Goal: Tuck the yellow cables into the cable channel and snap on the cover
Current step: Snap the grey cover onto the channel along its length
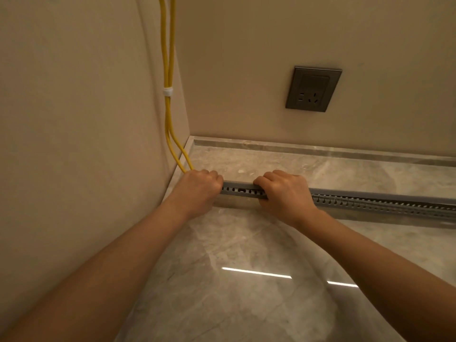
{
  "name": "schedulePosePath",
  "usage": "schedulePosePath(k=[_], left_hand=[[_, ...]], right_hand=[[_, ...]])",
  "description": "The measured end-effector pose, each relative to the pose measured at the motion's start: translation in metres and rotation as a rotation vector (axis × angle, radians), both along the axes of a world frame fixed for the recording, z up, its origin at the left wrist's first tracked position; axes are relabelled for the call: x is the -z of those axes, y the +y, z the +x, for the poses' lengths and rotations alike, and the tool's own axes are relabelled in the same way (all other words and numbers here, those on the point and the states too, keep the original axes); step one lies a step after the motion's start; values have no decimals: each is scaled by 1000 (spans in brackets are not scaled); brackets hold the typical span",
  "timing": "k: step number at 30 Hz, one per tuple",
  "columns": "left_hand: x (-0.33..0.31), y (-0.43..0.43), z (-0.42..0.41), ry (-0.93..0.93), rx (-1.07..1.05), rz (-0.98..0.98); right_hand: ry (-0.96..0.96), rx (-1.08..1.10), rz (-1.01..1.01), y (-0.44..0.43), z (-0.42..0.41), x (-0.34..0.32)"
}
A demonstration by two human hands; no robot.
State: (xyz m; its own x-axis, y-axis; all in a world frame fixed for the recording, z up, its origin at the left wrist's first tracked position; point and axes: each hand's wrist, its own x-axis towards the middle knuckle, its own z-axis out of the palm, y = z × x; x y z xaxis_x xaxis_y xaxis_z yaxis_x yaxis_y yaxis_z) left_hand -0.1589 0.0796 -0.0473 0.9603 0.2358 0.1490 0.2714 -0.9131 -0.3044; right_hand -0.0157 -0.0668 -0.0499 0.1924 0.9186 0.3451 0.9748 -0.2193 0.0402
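Observation:
Two yellow cables (167, 70), bound by a white tie (167, 91), hang down the left wall and run under my left hand (197, 188). A grey slotted cable channel (370, 201) lies on the marble floor, running from the left wall to the right edge. A grey cover (238, 185) sits along its top. My left hand grips the channel's left end, fingers curled over the top. My right hand (283, 191) grips the channel a little further right, fingers curled over the cover. The cables inside the channel are hidden.
A grey wall socket (313, 88) sits on the back wall above the floor. A marble skirting strip (320, 150) runs along the back wall. The glossy floor (234, 267) in front reflects ceiling lights.

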Motion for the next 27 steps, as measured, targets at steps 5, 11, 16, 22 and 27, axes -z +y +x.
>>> schedulePosePath(k=[5, 11, 16, 22, 27], left_hand=[[2, -8, 2, -77, 21, -4], [4, -26, 17, -226, 140, -51], [11, -29, 18, -222, 182, 24], [11, -30, 18, -174, 191, 66], [14, -31, 17, -158, 183, 52]], right_hand=[[19, -18, 89, 8, -1, 0], [19, -67, 158, 12, -3, 1], [40, -105, 167, 10, 1, 6], [122, -98, 172, -6, 9, 16], [104, -74, 186, -29, 21, 17]])
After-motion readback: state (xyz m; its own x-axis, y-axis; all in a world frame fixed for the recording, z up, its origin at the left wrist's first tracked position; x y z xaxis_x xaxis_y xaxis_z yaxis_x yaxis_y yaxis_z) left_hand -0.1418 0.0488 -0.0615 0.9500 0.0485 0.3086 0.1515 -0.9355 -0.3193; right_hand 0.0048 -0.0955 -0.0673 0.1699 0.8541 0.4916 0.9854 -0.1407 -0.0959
